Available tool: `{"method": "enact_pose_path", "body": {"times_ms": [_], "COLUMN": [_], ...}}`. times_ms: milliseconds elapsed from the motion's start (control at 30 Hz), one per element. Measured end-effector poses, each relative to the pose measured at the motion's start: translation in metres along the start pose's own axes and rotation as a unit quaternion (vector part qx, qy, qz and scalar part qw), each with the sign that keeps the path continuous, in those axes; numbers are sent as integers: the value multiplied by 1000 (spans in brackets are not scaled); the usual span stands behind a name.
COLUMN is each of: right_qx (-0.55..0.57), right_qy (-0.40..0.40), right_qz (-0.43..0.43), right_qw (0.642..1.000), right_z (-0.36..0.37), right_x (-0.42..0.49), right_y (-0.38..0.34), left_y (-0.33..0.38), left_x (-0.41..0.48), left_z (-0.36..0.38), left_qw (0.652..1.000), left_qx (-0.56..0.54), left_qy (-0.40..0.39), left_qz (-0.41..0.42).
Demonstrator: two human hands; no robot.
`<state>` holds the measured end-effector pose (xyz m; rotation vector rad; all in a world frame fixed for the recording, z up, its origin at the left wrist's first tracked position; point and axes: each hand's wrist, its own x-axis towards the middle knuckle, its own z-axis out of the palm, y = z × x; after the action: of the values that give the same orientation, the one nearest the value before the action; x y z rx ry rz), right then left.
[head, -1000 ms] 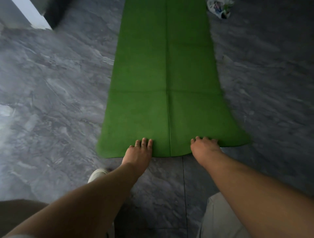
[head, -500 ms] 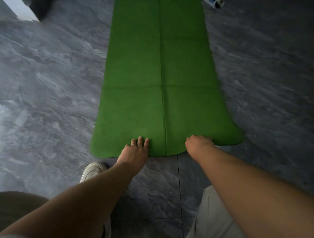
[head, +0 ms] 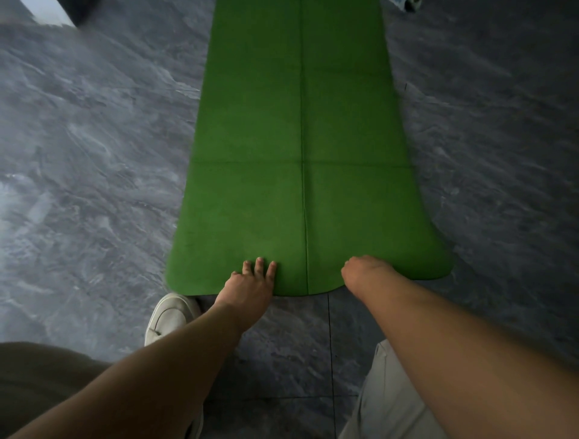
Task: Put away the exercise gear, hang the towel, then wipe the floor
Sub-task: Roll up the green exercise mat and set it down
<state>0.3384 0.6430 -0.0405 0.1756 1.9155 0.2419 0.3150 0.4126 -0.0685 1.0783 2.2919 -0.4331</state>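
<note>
A green exercise mat (head: 297,141) lies unrolled on the grey marbled floor, running away from me, with fold lines crossing its middle. Both hands are at its near short edge. My left hand (head: 247,285) rests there with straight fingers lying on top of the mat. My right hand (head: 365,271) has its fingers curled over the mat's edge and grips it. The edge bulges slightly between the two hands.
My white shoe (head: 169,316) stands on the floor just left of my left hand. A small crumpled object (head: 409,3) lies at the top right beside the mat. A dark object and a bright strip (head: 50,11) sit at the top left.
The view has shifted slightly, with more of the shoe showing. My right hand's fingers have curled tighter over the mat's edge. The mat lies as before.
</note>
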Motion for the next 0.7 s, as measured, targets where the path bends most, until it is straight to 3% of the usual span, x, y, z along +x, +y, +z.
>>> {"method": "enact_pose_path", "body": {"times_ms": [133,400,700], "right_qx": [33,-2,30], "right_qy": [21,123,136], "right_qz": [28,-69,-127], "right_qw": [999,990,982], "right_z": [11,13,-3], "right_x": [-5,-8,9], "right_y": [-2,-26,-76], "left_y": [-2,-4,-23], "left_x": [3,5,1], "left_z": [6,14,25], "left_qw": [1000,1000,997], "left_qx": [-12,18,-16], "left_qy": [5,6,73], "left_qz": [-4,22,33]}}
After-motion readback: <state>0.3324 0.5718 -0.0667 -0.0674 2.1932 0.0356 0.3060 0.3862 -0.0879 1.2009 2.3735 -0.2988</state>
